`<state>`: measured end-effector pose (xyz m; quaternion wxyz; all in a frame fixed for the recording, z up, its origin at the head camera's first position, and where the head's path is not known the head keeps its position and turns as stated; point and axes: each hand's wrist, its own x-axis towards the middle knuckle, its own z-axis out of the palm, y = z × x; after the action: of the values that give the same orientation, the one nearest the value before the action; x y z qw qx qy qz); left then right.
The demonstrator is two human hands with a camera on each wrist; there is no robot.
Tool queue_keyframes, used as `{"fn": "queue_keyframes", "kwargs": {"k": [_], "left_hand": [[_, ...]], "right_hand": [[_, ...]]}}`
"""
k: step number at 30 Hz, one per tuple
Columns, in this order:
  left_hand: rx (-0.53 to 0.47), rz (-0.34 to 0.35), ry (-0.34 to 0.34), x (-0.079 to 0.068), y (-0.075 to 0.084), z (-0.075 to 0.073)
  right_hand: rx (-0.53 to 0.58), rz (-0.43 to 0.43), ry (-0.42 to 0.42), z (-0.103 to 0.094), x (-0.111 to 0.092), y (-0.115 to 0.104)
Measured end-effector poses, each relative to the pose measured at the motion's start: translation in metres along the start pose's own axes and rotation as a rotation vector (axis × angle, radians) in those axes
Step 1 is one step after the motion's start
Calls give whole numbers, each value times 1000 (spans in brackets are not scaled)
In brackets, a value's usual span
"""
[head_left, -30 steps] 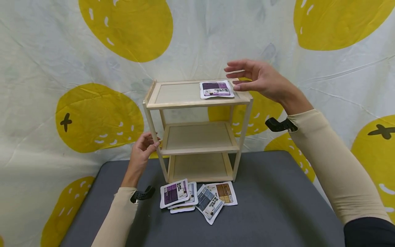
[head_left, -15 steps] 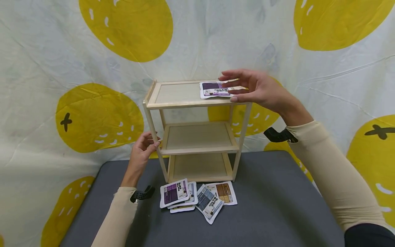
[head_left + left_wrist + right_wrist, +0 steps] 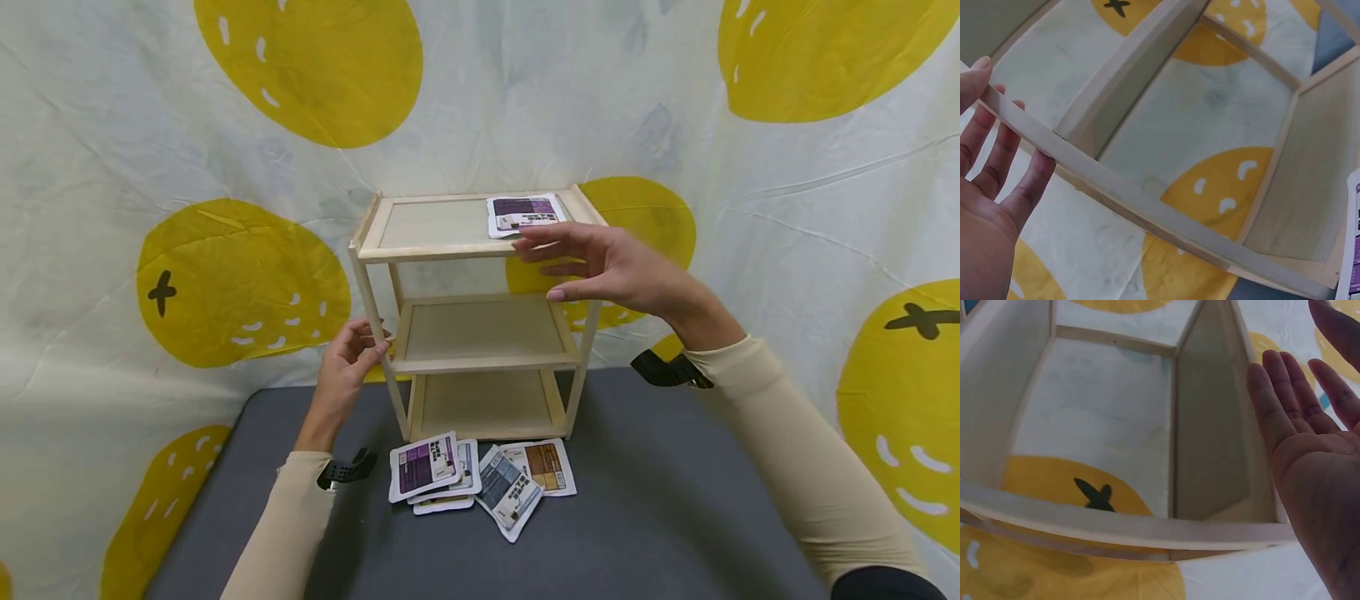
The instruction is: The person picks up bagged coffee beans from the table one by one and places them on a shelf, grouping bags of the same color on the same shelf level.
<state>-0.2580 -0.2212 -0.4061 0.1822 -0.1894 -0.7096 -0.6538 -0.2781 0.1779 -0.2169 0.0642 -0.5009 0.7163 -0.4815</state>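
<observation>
A small three-tier wooden shelf stands before me. My left hand holds its left front post, thumb in front and fingers behind, as the left wrist view also shows. One flat purple-and-white packet lies on the top tier, at the right. My right hand is in front of the shelf's upper right corner, fingers spread and slightly bent, holding nothing. In the head view it covers part of the right post and the top's front edge.
In front of the shelf, several flat packets overlap on the grey table: a purple one on the left pile, a blue-grey one, and a brown one. A white cloth with yellow fruit prints hangs behind.
My right hand has come down from above the top tier's right end, away from the purple packet, to below the top edge. The left hand and the packets stay where they were.
</observation>
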Motion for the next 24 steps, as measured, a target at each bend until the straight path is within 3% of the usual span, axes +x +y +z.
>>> {"fn": "queue_keyframes", "kwargs": {"k": [7, 17, 24], "left_hand": [[10, -6, -6, -1, 2, -1], [-100, 10, -70, -1, -1, -6], [-122, 3, -54, 0, 0, -5]], "right_hand": [[58, 23, -51, 19, -8, 10], [105, 46, -91, 43, -17, 29], [195, 61, -129, 63, -19, 49]]}}
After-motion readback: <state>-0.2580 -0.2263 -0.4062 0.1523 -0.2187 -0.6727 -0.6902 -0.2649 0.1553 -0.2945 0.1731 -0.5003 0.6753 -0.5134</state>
